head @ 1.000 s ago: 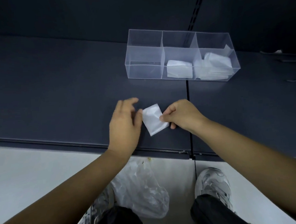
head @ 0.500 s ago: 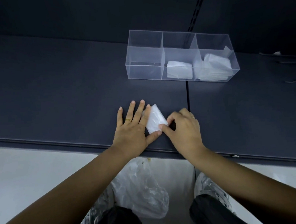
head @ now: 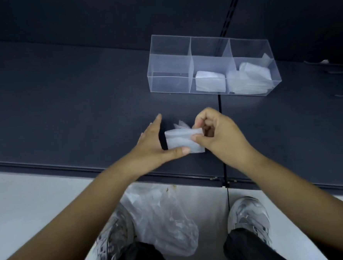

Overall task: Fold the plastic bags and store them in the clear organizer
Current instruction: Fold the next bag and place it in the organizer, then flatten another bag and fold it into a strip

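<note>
A small folded white plastic bag (head: 180,141) is held between both hands just above the dark table, near its front edge. My left hand (head: 153,146) cups its left side, thumb under the lower edge. My right hand (head: 220,136) pinches its right end with curled fingers. A loose corner sticks up behind the bag. The clear organizer (head: 169,63) with three compartments stands further back. Its left compartment holds nothing, the middle one holds a folded bag (head: 210,83), the right one holds several folded bags (head: 250,78).
The dark table (head: 75,107) has a seam running front to back at right of the hands. A crumpled clear plastic bag (head: 164,218) lies on the white floor between my shoes, below the table edge. Thin dark items lie at the far right.
The bag was pressed flat on the table under both hands. Now both hands have lifted it slightly, the right hand curling round its right end.
</note>
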The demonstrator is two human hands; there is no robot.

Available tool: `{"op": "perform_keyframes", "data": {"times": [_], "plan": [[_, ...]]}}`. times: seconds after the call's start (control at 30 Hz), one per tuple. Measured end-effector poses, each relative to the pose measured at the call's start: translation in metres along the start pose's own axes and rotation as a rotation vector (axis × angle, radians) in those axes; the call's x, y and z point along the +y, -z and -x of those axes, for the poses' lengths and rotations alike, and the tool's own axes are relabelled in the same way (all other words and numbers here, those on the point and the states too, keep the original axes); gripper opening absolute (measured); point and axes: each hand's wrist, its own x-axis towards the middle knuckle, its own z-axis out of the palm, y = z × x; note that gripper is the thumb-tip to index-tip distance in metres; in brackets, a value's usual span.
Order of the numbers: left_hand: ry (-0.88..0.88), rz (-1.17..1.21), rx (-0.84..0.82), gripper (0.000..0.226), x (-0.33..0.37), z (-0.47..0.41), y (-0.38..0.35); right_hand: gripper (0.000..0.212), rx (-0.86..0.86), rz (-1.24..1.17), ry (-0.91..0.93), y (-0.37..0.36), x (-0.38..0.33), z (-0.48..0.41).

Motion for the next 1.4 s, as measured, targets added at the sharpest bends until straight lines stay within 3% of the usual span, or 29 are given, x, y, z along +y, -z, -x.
{"op": "perform_keyframes", "data": {"times": [0.07,0.2,0.4,0.47,0.53,0.6,0.67,0.77,0.9,1.17,1.23,1.3,1.37,1.4], "plan": [[-0.029,0.149,-0.086,0.116,0.008,0.001,0.012,0.031,-0.064,0.003,0.073,0.011,-0.009,0.001],[-0.090,0.426,-0.011,0.042,0.019,-0.005,0.010,0.039,-0.117,-0.105,0.070,0.024,-0.019,-0.001],[-0.167,0.540,0.252,0.003,0.025,-0.014,0.007,0.013,0.021,-0.259,-0.236,0.046,-0.013,-0.019],[-0.222,0.482,0.335,0.008,0.022,-0.017,0.008,0.013,0.102,-0.244,-0.268,0.060,-0.011,-0.036],[-0.299,0.176,0.422,0.003,0.013,-0.019,0.005,0.012,0.239,-0.222,-0.260,0.079,-0.009,-0.063],[-0.362,-0.311,0.407,0.035,0.000,-0.018,-0.005,0.010,0.362,-0.137,-0.231,0.096,-0.006,-0.092],[-0.310,-0.653,0.302,0.069,-0.013,-0.017,-0.018,0.009,0.415,-0.001,-0.230,0.104,0.002,-0.116],[-0.234,-0.990,0.268,0.085,-0.031,-0.016,-0.030,0.006,0.366,0.303,-0.253,0.103,0.017,-0.138],[-0.241,-1.035,0.285,0.078,-0.036,-0.019,-0.033,0.010,0.334,0.567,-0.264,0.092,0.020,-0.148],[-0.267,-1.055,0.288,0.076,-0.040,-0.020,-0.032,0.030,0.387,0.708,-0.244,0.092,0.012,-0.141],[-0.288,-1.043,0.298,0.076,-0.042,-0.017,-0.029,0.029,0.470,0.626,-0.142,0.090,0.002,-0.123],[-0.293,-1.031,0.323,0.075,-0.047,-0.010,-0.023,0.020,0.511,0.471,0.075,0.077,-0.010,-0.088],[-0.281,-1.016,0.359,0.074,-0.057,0.001,-0.016,0.010,0.365,0.300,0.313,0.045,-0.017,-0.036],[-0.275,-1.010,0.377,0.073,-0.062,0.006,-0.013,0.008,0.198,0.267,0.400,0.025,-0.017,-0.006]]}}
